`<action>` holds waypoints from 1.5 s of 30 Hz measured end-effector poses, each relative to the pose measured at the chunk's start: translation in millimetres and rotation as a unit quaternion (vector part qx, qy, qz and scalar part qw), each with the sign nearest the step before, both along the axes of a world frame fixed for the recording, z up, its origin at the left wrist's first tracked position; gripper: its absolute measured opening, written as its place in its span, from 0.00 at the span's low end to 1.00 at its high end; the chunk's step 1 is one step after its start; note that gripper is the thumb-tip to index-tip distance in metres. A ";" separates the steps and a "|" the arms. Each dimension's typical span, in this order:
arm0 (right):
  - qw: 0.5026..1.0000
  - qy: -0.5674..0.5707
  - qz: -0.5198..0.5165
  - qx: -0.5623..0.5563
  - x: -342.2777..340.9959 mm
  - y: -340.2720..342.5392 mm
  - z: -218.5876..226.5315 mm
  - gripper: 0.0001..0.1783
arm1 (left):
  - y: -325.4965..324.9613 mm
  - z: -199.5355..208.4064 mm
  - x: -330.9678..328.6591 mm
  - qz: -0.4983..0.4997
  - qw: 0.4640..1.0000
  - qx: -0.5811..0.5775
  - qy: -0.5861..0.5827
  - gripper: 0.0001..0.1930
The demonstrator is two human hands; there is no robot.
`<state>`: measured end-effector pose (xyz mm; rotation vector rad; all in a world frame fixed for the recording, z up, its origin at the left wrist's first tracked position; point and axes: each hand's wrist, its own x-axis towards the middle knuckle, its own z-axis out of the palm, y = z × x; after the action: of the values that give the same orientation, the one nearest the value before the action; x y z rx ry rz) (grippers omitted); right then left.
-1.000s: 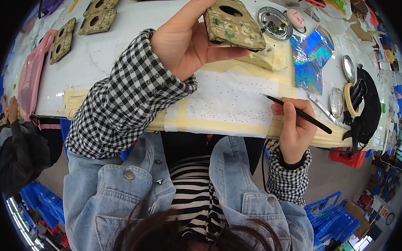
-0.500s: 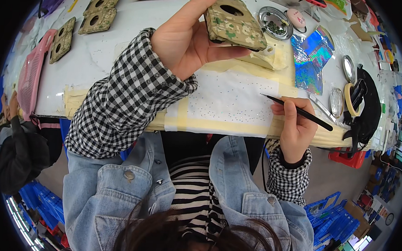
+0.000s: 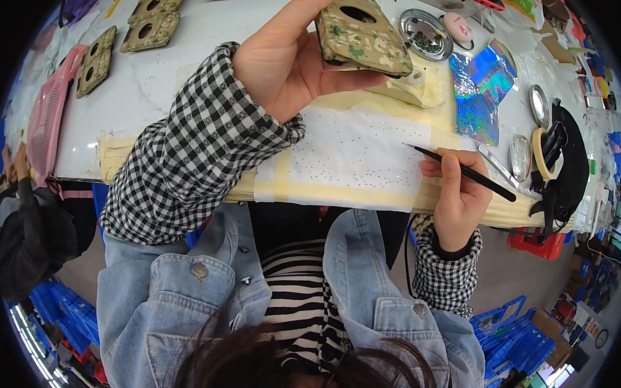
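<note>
My left hand (image 3: 278, 71) grips a flat camouflage-patterned case (image 3: 372, 45) with a dark round opening, raised over the table. The thumb lies along its left side and fingers pass beneath it. In my right hand (image 3: 459, 193) a pair of black tweezers (image 3: 474, 176) is pinched, tips pointing left. Those tips hover over or touch a white sheet (image 3: 354, 151); I cannot tell which. Many tiny glittering specks are scattered across the sheet, which yellowish tape borders. Whether the tips hold a speck is too small to make out.
More camouflage cases (image 3: 151, 33) lie at the back left, near a pink mesh basket (image 3: 49, 123). A round metal dish (image 3: 426, 34) of small dark bits, shiny holographic film (image 3: 478, 90) and a black pouch (image 3: 569, 164) sit to the right. Another person (image 3: 35, 230) is at the far left.
</note>
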<state>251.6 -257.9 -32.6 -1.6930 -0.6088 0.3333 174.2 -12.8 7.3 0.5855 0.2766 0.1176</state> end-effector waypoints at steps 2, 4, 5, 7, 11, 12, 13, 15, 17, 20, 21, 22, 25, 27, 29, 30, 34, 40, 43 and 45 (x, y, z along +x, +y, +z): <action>1.000 0.004 0.003 0.003 -0.1 -0.2 -0.3 0.08 | 0.1 0.5 -0.2 -0.002 1.000 0.001 -0.001 0.24; 1.000 0.007 0.009 0.006 0.0 -1.3 -1.1 0.08 | 4.1 -6.8 -0.4 -0.017 0.999 -0.002 -0.029 0.24; 1.000 0.007 0.011 0.015 0.1 -1.6 -1.2 0.08 | 4.7 -9.0 -0.2 -0.022 0.999 -0.008 -0.035 0.24; 0.999 0.007 0.014 0.032 -0.8 -3.4 -0.9 0.08 | 5.3 -11.8 0.4 -0.032 0.998 -0.018 -0.047 0.24; 0.995 -0.034 0.041 0.081 -0.2 -1.0 9.7 0.09 | 3.3 0.7 -6.8 0.016 0.993 0.042 -0.105 0.21; 0.993 -0.043 0.048 0.095 -1.0 1.3 13.8 0.09 | 4.2 -4.4 -8.7 0.038 0.987 0.134 -0.075 0.18; 0.991 -0.053 0.054 0.110 -1.7 3.9 18.7 0.10 | 6.2 -5.4 -11.2 0.062 0.971 0.225 -0.044 0.16; 0.988 -0.040 0.066 0.137 0.6 10.2 30.8 0.11 | 13.5 3.9 -17.4 -0.014 0.961 0.271 -0.044 0.16; 0.981 -0.027 0.088 0.171 5.6 17.1 41.1 0.12 | 18.1 8.2 -20.4 -0.075 0.948 0.305 -0.055 0.15; 0.980 -0.010 0.126 0.153 15.5 33.3 59.9 0.13 | 10.8 17.3 -21.5 -0.134 0.933 0.331 -0.037 0.11; 0.979 0.008 0.140 0.149 16.9 40.5 66.8 0.13 | 10.2 17.5 -22.6 -0.157 0.927 0.338 -0.035 0.11; 0.982 0.016 0.123 0.141 15.3 50.0 72.1 0.14 | 10.3 16.2 -23.5 -0.173 0.920 0.350 -0.038 0.11; 0.977 0.038 0.160 0.139 21.9 63.9 74.8 0.15 | 6.0 15.6 -26.2 -0.190 0.928 0.319 -0.041 0.11; 0.977 0.036 0.168 0.125 22.9 68.4 75.8 0.15 | 4.4 16.2 -25.6 -0.192 0.924 0.330 -0.034 0.12; 0.975 0.035 0.181 0.126 23.6 72.2 74.0 0.14 | 4.6 20.4 -25.4 -0.201 0.908 0.367 -0.014 0.12; 0.976 0.030 0.180 0.121 22.8 73.5 73.6 0.14 | 2.3 17.4 -25.7 -0.196 0.924 0.330 -0.012 0.12; 0.979 0.010 0.168 0.119 16.3 78.3 71.2 0.12 | 0.8 6.9 -25.9 -0.155 0.936 0.313 -0.035 0.11; 0.977 -0.001 0.138 0.164 20.6 76.7 68.6 0.13 | 1.0 1.7 -24.4 -0.120 0.950 0.286 -0.039 0.10; 0.977 0.009 0.137 0.165 21.1 78.1 68.6 0.14 | -2.2 3.4 -22.6 -0.121 0.955 0.268 -0.041 0.09; 0.977 0.014 0.138 0.164 21.3 78.8 67.3 0.14 | -3.1 3.5 -22.6 -0.115 0.956 0.266 -0.052 0.09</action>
<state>273.0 -179.1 34.7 -1.2875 -0.8327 0.4291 151.7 -15.8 10.8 1.1390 0.0680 -0.0048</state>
